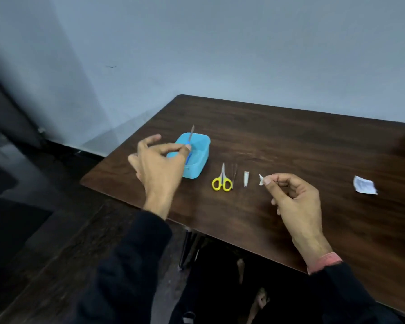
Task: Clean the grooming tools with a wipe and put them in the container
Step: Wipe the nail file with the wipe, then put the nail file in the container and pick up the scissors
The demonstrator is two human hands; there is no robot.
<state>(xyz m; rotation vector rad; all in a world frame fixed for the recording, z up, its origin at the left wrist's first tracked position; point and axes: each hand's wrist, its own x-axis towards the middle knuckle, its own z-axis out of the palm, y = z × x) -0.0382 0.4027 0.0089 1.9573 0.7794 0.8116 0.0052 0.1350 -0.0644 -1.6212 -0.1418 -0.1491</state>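
Observation:
My left hand (158, 162) pinches a nail file (190, 137) with a blue handle, holding it over the light blue container (200, 160) with its metal tip pointing up and away. My right hand (292, 195) pinches a small white wipe (261, 179) between thumb and forefinger, just above the table. On the table between my hands lie yellow-handled scissors (222, 181), thin tweezers (234, 175) right beside them, and a small silver nail clipper (246, 179).
The dark wooden table (290, 141) stands against a pale wall; its left corner and near edge are close to the container. A torn white wipe wrapper (364, 185) lies at the right. Table legs and dark floor show below.

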